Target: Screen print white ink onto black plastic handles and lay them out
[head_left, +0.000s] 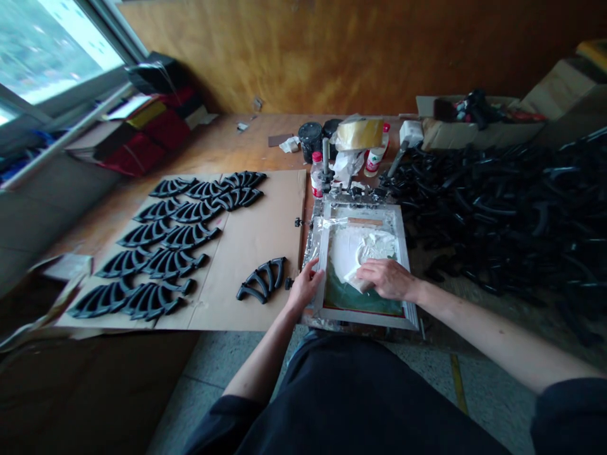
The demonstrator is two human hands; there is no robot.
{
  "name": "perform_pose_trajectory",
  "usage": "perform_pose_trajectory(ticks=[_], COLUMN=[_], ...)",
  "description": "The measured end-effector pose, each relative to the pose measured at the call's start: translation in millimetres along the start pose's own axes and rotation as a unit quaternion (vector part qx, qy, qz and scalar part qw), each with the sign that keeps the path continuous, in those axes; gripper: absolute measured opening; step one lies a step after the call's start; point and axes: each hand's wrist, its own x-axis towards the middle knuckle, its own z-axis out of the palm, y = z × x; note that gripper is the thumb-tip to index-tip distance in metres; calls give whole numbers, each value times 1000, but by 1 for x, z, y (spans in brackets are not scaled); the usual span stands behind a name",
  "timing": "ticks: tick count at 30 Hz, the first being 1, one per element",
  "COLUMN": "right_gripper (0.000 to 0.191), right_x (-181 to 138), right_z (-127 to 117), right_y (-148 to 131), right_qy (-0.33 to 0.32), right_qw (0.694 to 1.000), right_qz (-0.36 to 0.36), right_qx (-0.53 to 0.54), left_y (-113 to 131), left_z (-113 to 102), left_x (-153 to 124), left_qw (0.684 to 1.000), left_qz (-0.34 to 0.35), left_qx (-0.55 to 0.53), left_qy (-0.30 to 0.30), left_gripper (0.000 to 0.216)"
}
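Observation:
A screen printing frame [410, 278] with pale metal sides lies in front of me, its green mesh [346, 298] partly covered by thick white ink [346, 249]. My right hand [387, 279] is closed around a pale, flat-edged scraper [359, 281] pressed to the mesh at the ink; my fingers hide part of it. At the frame's left side, my left hand [305, 285] grips the edge with thumb and fingers. Beside that hand, a few joined black curved plastic pieces [262, 280] lie on a cardboard sheet [251, 215]. What lies under the mesh is hidden.
Rows of black curved pieces [177, 237] cover the cardboard's left part. A large heap of black pieces [502, 208] lies to the right. Behind the frame stand clamp posts [325, 158], bottles [317, 174] and a dark tub [310, 140]. An open carton [484, 134] sits at back right.

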Motion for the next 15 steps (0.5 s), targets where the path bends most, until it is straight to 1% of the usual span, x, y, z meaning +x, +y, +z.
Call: perform_pose_trajectory(ticks=[2,5,7,10,12,13,15], right_gripper=[25,25,30,28,23,25,37], right_x=[5,10,5,-2,6,15,36], right_z=[-4,4,14,20,13,7,-12], right_y=[3,2,-3,-7,-5,-1,12], right_qy=[12,79,101,84,91,108,157], right_qw=[999,995,993,996,994,991,978], right_qz=[25,67,56,32,58,81,134], right_qx=[17,8,-3,2,10,14,19], left_y=[2,8,12,14,16,17,25], left_z=[0,-2,-3,-4,-5,-7,-12], left_x=[0,-2,-3,-3,-3,-3,-5], left_qw=[1000,1000,999,1000,1000,999,998], left_qz=[-2,-11,-18,-21,-21,-19,-13], left_qx=[-8,-23,-28,-22,-19,-22,-43], left_qy=[3,10,11,5,-3,-12,-39], left_gripper=[52,51,52,52,55,57,64])
